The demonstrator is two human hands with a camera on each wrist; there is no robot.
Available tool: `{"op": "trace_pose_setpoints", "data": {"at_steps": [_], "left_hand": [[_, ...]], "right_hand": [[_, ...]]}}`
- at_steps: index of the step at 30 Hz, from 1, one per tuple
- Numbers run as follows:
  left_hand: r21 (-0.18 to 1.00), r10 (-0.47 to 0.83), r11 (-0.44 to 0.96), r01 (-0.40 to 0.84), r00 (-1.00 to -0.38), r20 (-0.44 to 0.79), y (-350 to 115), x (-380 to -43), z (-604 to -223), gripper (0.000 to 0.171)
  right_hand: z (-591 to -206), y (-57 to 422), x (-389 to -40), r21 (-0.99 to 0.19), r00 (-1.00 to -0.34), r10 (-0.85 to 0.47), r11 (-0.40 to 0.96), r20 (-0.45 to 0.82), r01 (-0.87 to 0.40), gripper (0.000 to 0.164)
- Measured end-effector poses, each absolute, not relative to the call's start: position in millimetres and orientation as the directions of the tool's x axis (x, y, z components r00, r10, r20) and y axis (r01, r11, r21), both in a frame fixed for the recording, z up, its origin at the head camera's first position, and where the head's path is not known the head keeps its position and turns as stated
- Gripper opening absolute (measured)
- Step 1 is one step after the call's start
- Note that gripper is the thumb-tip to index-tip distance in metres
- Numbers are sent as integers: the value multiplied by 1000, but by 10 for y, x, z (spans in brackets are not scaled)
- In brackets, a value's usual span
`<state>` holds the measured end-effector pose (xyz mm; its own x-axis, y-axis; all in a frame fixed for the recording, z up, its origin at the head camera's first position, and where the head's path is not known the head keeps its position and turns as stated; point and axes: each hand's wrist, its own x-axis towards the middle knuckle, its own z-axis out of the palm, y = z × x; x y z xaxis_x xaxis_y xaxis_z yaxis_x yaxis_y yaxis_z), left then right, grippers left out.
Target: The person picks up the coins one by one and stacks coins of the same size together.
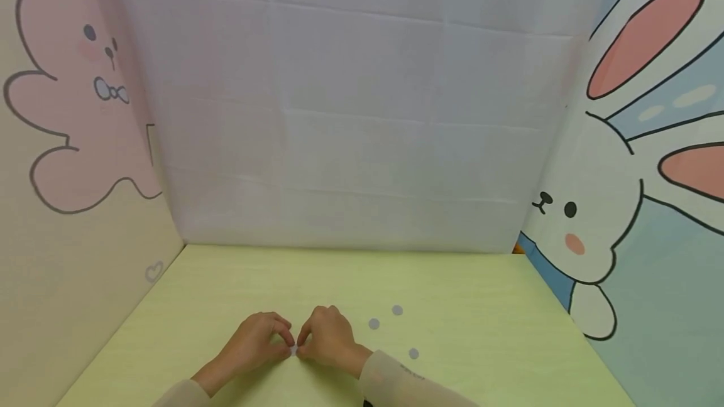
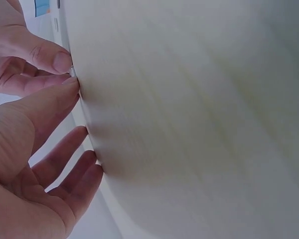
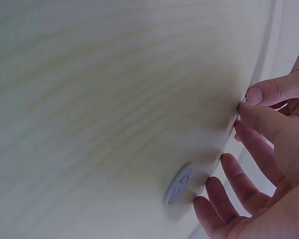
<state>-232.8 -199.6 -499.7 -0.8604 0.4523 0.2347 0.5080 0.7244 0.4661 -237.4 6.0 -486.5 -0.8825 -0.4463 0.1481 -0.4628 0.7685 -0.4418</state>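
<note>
My left hand and right hand meet low in the head view, left of the middle. Between their thumbs and index fingers they pinch a small pale grey disc at the tabletop, each hand on one side of it. Fingers cover most of the disc, and only a sliver of its edge shows in the left wrist view. The other fingertips of both hands rest at the table surface. Beside the right hand's fingers, in the right wrist view, another grey disc lies flat with purple marks on top.
Three loose grey discs lie right of the hands: an upper one, one nearer the right hand and a lower one. Behind the yellow-green table hangs a white cloth. Walls with cartoon animals flank it.
</note>
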Motion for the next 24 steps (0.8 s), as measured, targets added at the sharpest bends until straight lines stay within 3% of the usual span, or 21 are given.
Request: {"op": "trace_pose_setpoints", "data": {"at_steps": [12, 24], "left_hand": [[510, 454, 706, 492, -866, 208, -1997, -2306, -5001, 11], [509, 435, 720, 473, -878, 200, -1977, -2311, -4956, 13]], "right_hand": [[-4769, 375, -2432, -506, -833, -542, 690, 111, -517, 12], [-4552, 887, -2513, -622, -815, -532, 563, 231, -544, 22]]}}
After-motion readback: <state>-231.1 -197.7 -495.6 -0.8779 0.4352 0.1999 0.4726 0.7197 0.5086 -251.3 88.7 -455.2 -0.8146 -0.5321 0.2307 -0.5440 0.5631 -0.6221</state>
